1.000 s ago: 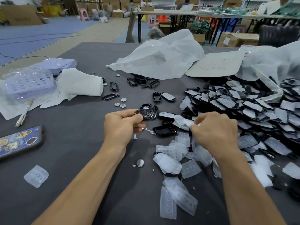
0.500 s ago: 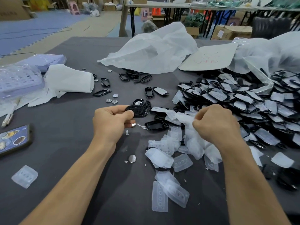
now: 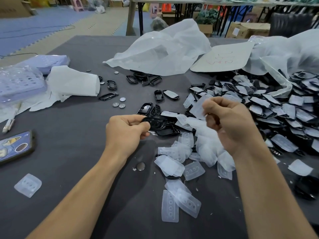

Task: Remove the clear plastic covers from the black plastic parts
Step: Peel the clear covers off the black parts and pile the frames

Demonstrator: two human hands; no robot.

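Head view, from the left: over the dark grey bench (image 3: 69,128) the left hand (image 3: 126,133) pinches a glossy black oval plastic part (image 3: 156,124) between thumb and curled fingers (image 3: 133,119), just above other black shells lying on the cloth. To its right the right hand (image 3: 231,126) is raised, its fingers (image 3: 214,102) narrow round a floppy clear plastic cover (image 3: 196,107) that looks apart from the black part, so the peel seems done for this piece. Next, I judge, the cover wants dropping on the loose pile of clear covers (image 3: 174,165) below, and a fresh piece taking from the heap of covered black parts (image 3: 276,107) farther right. Blur softens the cover's edge, so a corner may possibly be attached; the left thumb hides the part's near end, and the heap is cut off at the right edge.
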